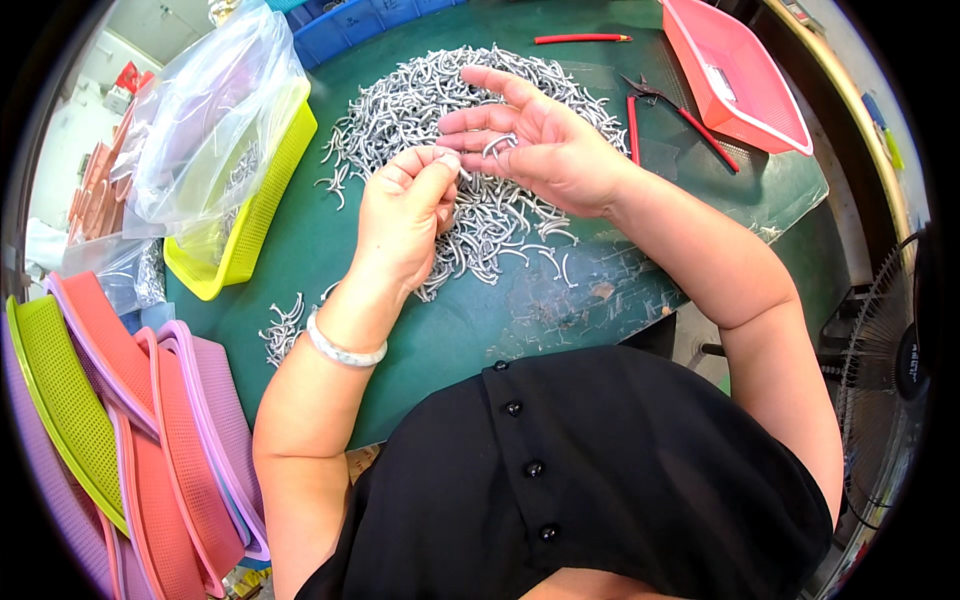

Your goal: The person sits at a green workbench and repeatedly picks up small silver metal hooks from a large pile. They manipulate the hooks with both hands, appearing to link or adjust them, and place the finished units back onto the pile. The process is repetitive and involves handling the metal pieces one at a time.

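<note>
A big heap of small curved grey metal-looking pieces (420,95) covers the middle of the green table. Above its near part, my left hand (405,205) is closed in a pinch; what sits between its thumb and finger is too small to make out. The left fingertips meet the outstretched fingers of my right hand (545,140). That hand is turned palm up, and a curved grey piece (499,144) rests across its fingers near the thumb. A smaller cluster of curved pieces (284,330) lies beside my left forearm.
A yellow-green basket (268,205) with clear plastic bags (205,110) stands at left, above stacked coloured baskets (185,450). Red-handled pliers (705,138), another red-handled tool (580,39) and a pink basket (745,115) are at right. A blue crate (365,25) stands behind, a fan (880,360) at far right.
</note>
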Motion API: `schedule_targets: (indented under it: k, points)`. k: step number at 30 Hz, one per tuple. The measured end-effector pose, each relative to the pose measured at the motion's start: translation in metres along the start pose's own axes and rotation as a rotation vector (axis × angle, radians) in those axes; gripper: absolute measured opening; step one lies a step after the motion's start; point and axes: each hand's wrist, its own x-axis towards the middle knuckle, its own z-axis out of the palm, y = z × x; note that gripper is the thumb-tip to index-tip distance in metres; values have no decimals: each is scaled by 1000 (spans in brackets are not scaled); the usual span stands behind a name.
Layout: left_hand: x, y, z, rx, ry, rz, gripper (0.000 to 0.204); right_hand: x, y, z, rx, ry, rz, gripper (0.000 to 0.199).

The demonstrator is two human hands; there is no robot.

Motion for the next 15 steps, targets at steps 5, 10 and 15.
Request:
schedule_targets:
  k: [5, 10, 15]
  points:
    - [-3, 4, 1, -157, -51, -88, 7, 0, 2, 0, -148, -18, -54, 68]
    - [-2, 0, 11, 186, -34, 154, 9, -2, 0, 6, -249, -58, -67, 70]
    - [3, -3, 4, 548, -80, 318, 9, -3, 1, 7, -282, -89, -41, 74]
